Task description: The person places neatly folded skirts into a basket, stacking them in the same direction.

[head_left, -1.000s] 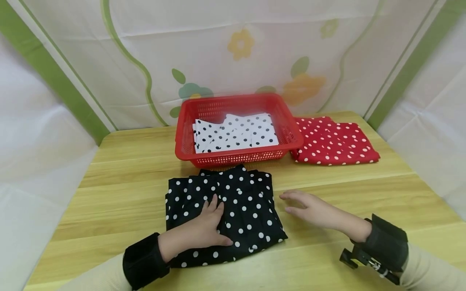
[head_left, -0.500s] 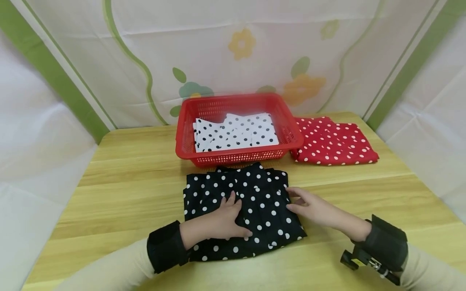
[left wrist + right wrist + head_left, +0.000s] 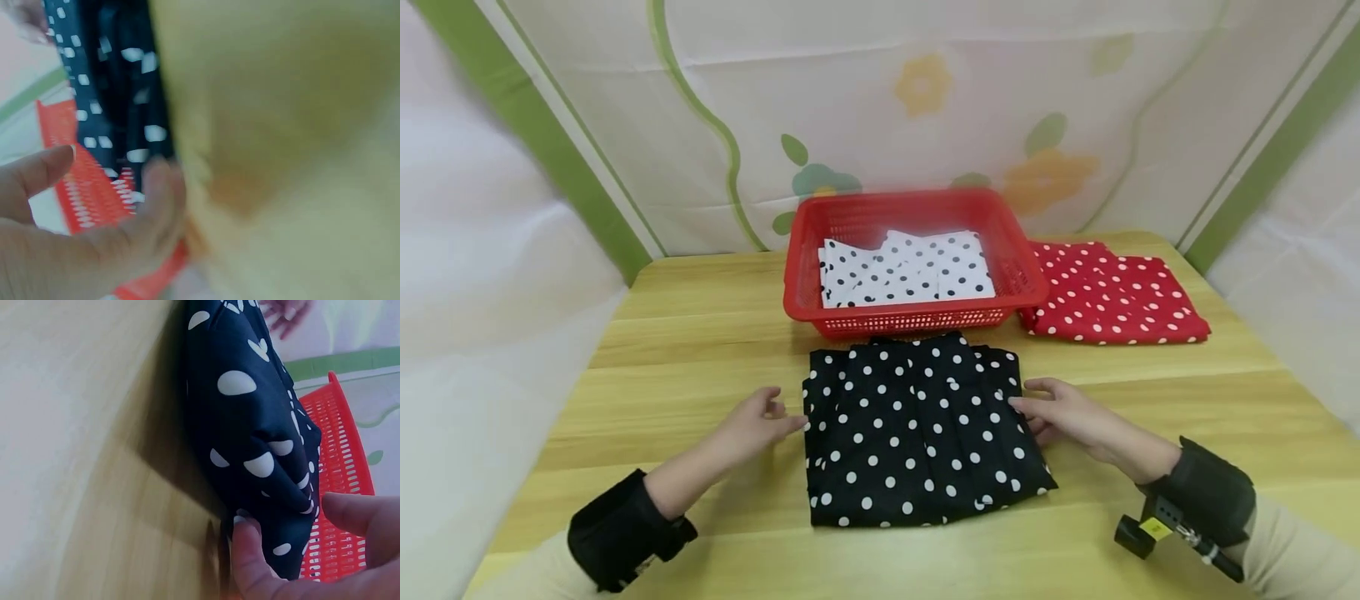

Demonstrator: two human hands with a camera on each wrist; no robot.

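Observation:
A folded black cloth with white dots [image 3: 917,433] lies on the wooden table, in front of the red basket. My left hand [image 3: 760,425] is at its left edge, thumb and fingers apart. In the left wrist view, the left hand [image 3: 119,237] has a fingertip overlapping the dark cloth [image 3: 119,94]. At the opposite edge is my right hand [image 3: 1067,417], its thumb over the border. From the right wrist, the right hand [image 3: 312,550] shows a fingertip at the cloth's lower side and the thumb by its upper side, with the fabric [image 3: 250,444] lying between them.
Behind the cloth stands a red perforated basket [image 3: 917,321] holding folded white cloth with black dots [image 3: 917,271]. A folded red cloth with white dots [image 3: 1112,296] lies to its right. The wooden table [image 3: 700,333] meets a flower-printed curtain [image 3: 715,67] at the back.
The black cloth has slid right under my left hand, which then left its top and moved to the left edge. My right hand has come to the right edge. The view has shifted slightly.

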